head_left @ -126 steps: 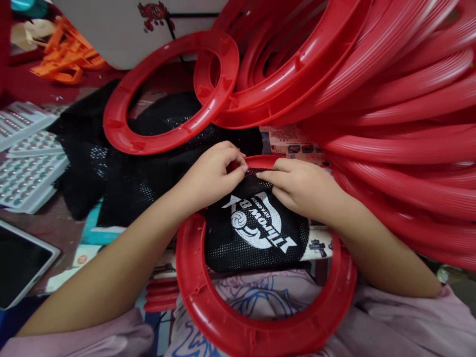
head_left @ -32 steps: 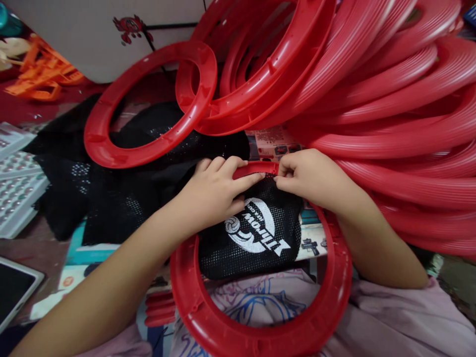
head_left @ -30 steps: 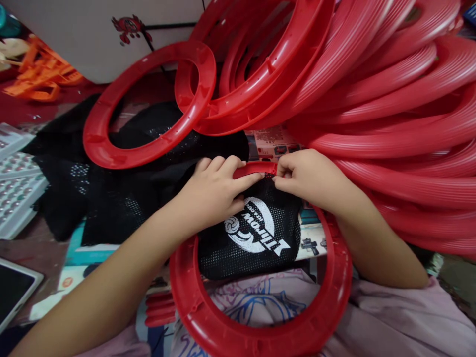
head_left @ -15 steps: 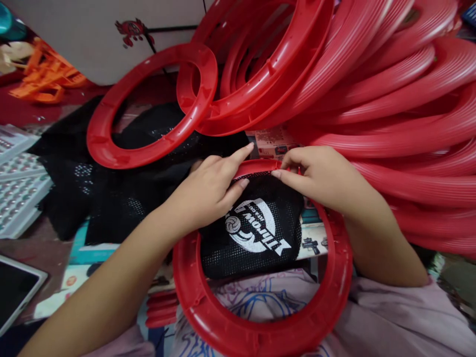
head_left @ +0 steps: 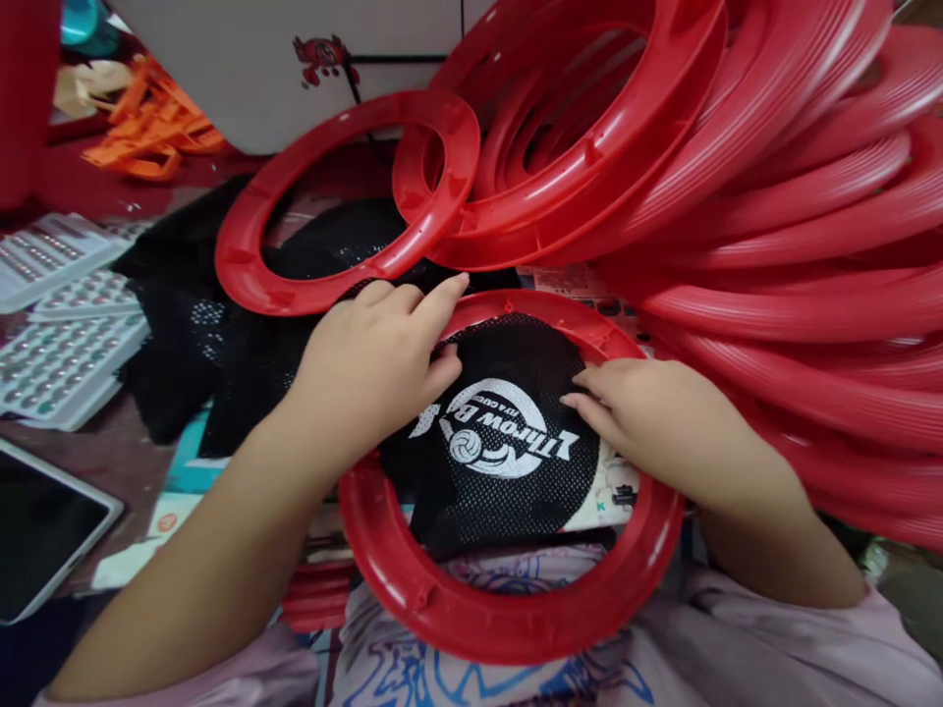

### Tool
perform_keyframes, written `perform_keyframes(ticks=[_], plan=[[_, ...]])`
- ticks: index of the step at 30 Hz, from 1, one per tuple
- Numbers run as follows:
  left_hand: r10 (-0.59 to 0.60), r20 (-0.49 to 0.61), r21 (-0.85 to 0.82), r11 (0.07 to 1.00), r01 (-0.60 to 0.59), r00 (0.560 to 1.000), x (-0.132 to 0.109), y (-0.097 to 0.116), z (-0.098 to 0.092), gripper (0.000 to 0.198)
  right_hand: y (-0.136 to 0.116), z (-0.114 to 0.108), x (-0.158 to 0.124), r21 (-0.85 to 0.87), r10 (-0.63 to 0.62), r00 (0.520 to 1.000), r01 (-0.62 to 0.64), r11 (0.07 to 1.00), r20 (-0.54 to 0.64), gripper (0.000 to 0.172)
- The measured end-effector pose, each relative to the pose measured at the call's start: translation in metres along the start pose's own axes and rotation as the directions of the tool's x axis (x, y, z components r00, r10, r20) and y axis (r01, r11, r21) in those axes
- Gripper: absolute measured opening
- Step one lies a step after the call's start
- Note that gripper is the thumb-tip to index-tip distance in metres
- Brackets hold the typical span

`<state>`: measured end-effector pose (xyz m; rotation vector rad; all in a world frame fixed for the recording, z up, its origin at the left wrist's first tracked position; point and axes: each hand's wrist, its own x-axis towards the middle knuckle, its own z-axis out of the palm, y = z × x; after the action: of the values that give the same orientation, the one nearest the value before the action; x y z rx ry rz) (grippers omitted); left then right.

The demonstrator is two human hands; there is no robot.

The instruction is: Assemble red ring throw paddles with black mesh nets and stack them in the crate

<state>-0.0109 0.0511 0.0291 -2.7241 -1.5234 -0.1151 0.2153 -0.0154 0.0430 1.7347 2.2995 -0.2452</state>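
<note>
A red plastic ring (head_left: pixel 508 619) lies tilted on my lap. A black mesh net (head_left: pixel 516 491) with a white printed logo (head_left: pixel 493 440) hangs inside it, its edge fixed along the ring's far rim. My left hand (head_left: pixel 375 363) rests on the ring's upper left rim, its fingers curled over the mesh edge and the index finger stretched out. Lying inside the ring at the right, my right hand (head_left: pixel 648 417) has its fingers pressed flat on the mesh beside the logo.
A big leaning stack of red rings (head_left: pixel 773 216) fills the right and top. One loose red ring (head_left: pixel 331 206) lies on a heap of black mesh (head_left: pixel 213 344). Grey trays of small parts (head_left: pixel 59 324) and a tablet (head_left: pixel 36 520) sit at the left, orange plastic pieces (head_left: pixel 147 128) beyond.
The ring has been turned, so the logo faces another way. My hands left the far rim: the left slid to the upper left rim, the right dropped onto the mesh inside.
</note>
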Motion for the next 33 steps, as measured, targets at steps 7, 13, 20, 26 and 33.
perform_keyframes(ticks=[7, 13, 20, 26, 33], plan=[[-0.145, 0.05, 0.104, 0.985, 0.14, 0.988, -0.007, 0.004, -0.015, 0.052, -0.015, 0.018, 0.015, -0.108, 0.12, 0.989, -0.129, 0.986, -0.085, 0.034], [0.272, -0.065, -0.297, 0.913, -0.279, 0.96, 0.021, 0.007, 0.003, 0.038, -0.01, 0.017, 0.02, 0.025, 0.022, 0.991, -0.019, 1.0, -0.135, 0.015], [0.246, 0.045, -0.507, 0.841, -0.19, 0.968, 0.031, 0.0, 0.016, 0.041, 0.002, 0.015, 0.023, 0.621, -0.11, 0.901, 0.374, 0.688, -0.421, 0.036], [0.051, 0.143, -0.703, 0.709, 0.065, 0.988, 0.025, -0.008, 0.013, 0.027, 0.005, 0.016, 0.024, 0.632, -0.193, 0.909, 0.398, 0.665, -0.369, 0.017], [0.127, 0.15, -0.706, 0.708, 0.016, 0.98, 0.022, -0.013, 0.016, 0.027, 0.004, 0.022, 0.023, 0.347, -0.246, 0.866, 0.414, 0.842, -0.436, 0.039]])
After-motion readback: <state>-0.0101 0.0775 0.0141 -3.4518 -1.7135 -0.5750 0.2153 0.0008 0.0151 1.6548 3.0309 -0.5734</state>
